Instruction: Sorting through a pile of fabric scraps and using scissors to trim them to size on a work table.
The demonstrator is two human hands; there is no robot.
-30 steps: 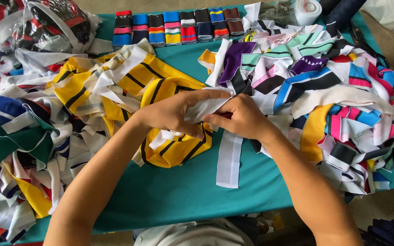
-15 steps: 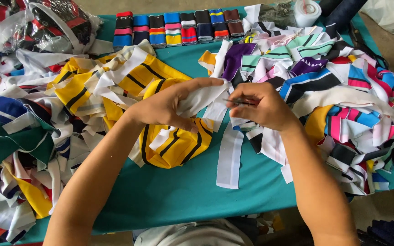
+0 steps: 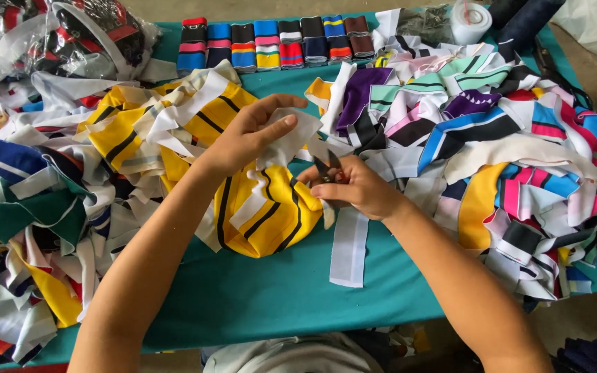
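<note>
Left hand (image 3: pixel 247 138): fingers pinch a white strip (image 3: pixel 291 138), raised above the yellow collar (image 3: pixel 264 214).
Strip: slants up-left to down-right toward the snips (image 3: pixel 326 168).
Right hand (image 3: pixel 354 190): clenched on snips, right of the collar, blades pointing up.

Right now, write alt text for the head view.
Above a teal table, the left hand lifts a white fabric strip while the right hand holds small scissors to it. Piles of striped fabric pieces lie all around.
</note>
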